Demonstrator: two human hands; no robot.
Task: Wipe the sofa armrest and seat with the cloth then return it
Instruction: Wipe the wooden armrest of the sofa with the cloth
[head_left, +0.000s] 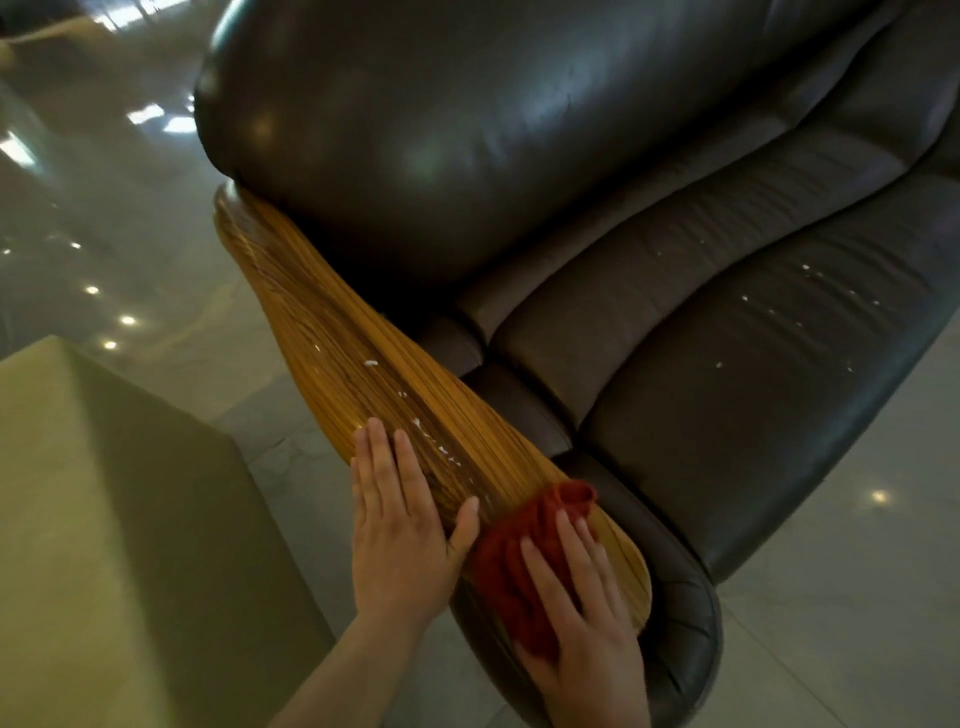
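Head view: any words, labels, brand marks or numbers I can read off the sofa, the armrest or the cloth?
None. The wooden armrest carries only grain and white specks, the red cloth under the right hand is plain, and the leather seat shows only white flecks. The left hand lies flat on the armrest.

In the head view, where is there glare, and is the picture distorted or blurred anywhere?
Head view: glare spots on the polished floor and a soft sheen on the sofa backrest; wide-angle bending curves the wooden armrest; the far corners look soft, the hands fairly sharp.
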